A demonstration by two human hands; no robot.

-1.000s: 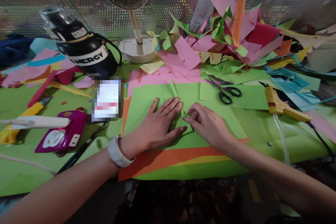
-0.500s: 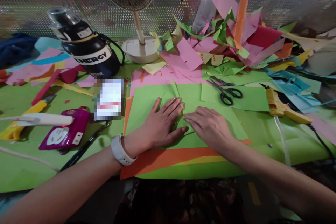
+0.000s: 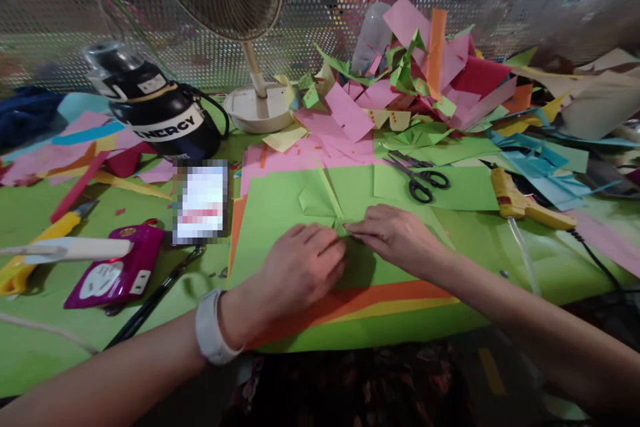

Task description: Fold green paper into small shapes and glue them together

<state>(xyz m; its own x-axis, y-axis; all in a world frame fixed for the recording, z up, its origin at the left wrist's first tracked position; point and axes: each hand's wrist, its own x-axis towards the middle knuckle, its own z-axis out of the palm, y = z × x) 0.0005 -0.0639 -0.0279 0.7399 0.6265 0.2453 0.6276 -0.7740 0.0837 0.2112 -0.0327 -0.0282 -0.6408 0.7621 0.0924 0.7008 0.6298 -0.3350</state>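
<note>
A small folded green paper piece (image 3: 316, 200) with a raised pale fold lies on a large green sheet (image 3: 270, 193). My left hand (image 3: 306, 263), with a white watch on the wrist, has its fingers curled together at the piece's lower edge; its fingertips are partly hidden. From the right, my right hand (image 3: 395, 233) pinches the near end of the folded piece between thumb and fingers. Both hands rest low over the sheet, their fingertips close together. Orange paper (image 3: 385, 292) and yellow paper show under the sheet's near edge.
Black scissors (image 3: 423, 183) and a yellow glue gun (image 3: 525, 203) lie at the right. Behind are a fan (image 3: 257, 107) and piled paper scraps (image 3: 350, 110). At left are a black bottle (image 3: 165, 113), a phone (image 3: 203, 203), a purple pouch (image 3: 117, 267) and a yellow cutter (image 3: 45, 240).
My left hand has gone from lying flat with fingers spread to curled fingers, uncovering more of the folded piece. The right hand stays pinched near it. The camera view has shifted slightly.
</note>
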